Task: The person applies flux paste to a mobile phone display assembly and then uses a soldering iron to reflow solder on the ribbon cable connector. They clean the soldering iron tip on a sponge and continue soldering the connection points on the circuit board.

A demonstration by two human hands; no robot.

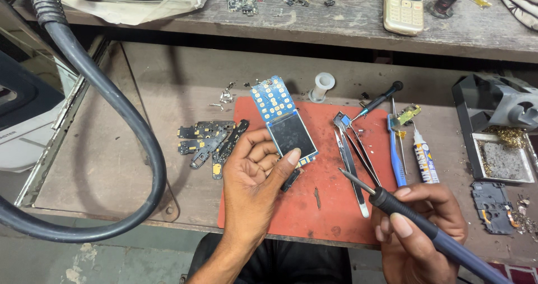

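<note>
We sat at a worn counter [168, 76] with a thick black hose [120, 116] looping across its left side and a red mat [325, 205] laid in the middle. A grey stand with a brass-wool tray [499, 149] stood at the right, and a pale keypad phone [403, 6] lay on the shelf above.

As far as we could judge, the work was midway: the blue circuit board with its dark screen [283, 121] was already out of its housing and bare, stripped black parts [210, 141] lay beside the mat, yet the iron's tip was not touching the board.

Our left hand [255, 177] was clenched around the board's lower edge, thumb on the screen's corner, holding it tilted above the mat. Our right hand [417, 228] gripped the soldering iron [403, 211] like a pen, tip pointing toward the board. Tweezers [353, 155], a blue tool [395, 155] and a small paste tube [425, 160] lay between them.
</note>
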